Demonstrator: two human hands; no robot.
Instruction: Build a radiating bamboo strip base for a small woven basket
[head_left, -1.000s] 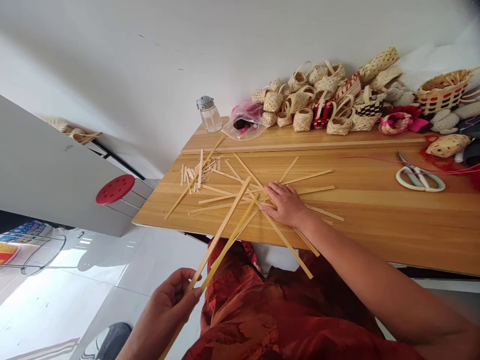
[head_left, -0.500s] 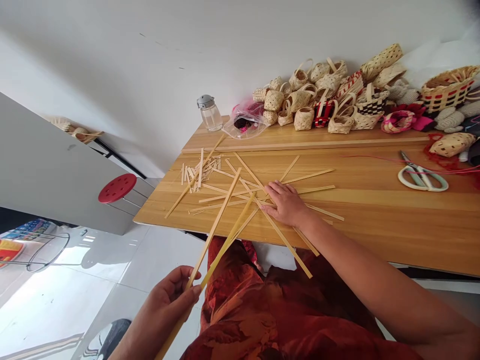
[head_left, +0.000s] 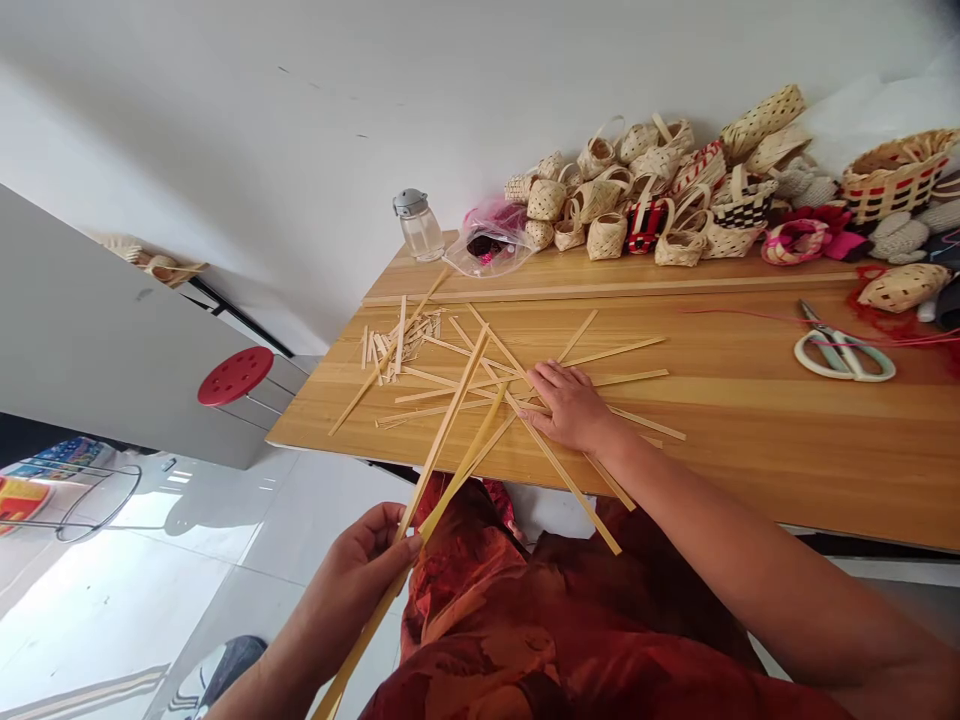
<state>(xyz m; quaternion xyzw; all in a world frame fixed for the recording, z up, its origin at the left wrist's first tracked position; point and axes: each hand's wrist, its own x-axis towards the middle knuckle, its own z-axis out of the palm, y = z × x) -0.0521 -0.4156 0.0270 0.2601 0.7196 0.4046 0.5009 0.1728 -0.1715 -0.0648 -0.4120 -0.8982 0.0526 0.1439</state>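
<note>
I take the clock's centre where the flat, pale wooden-looking crossed strips point(head_left: 568, 478) meet on the brown wood-grained table point(head_left: 735, 450). My right hand point(head_left: 570, 405) lies over that crossing, fingers laid flat and thumb apart. Between seven and eight, off the table's near edge, my left hand point(head_left: 367, 560) pinches long, narrow yellow-tan strips point(head_left: 448, 422) between thumb and fingers; their far ends reach over the table. Short pale offcuts point(head_left: 401, 350) are heaped just past nine. A clear bottle with a grey lid point(head_left: 422, 235) stands near eleven, beside an open clear plastic bag point(head_left: 491, 258). Small woven baskets point(head_left: 606, 238) crowd one to two against the white wall point(head_left: 300, 130); pale-handled scissors point(head_left: 834, 352) lie at three. Farther out, a round red stool point(head_left: 236, 377) stands at nine, above a glossy pale tiled floor point(head_left: 247, 540) at eight.
</note>
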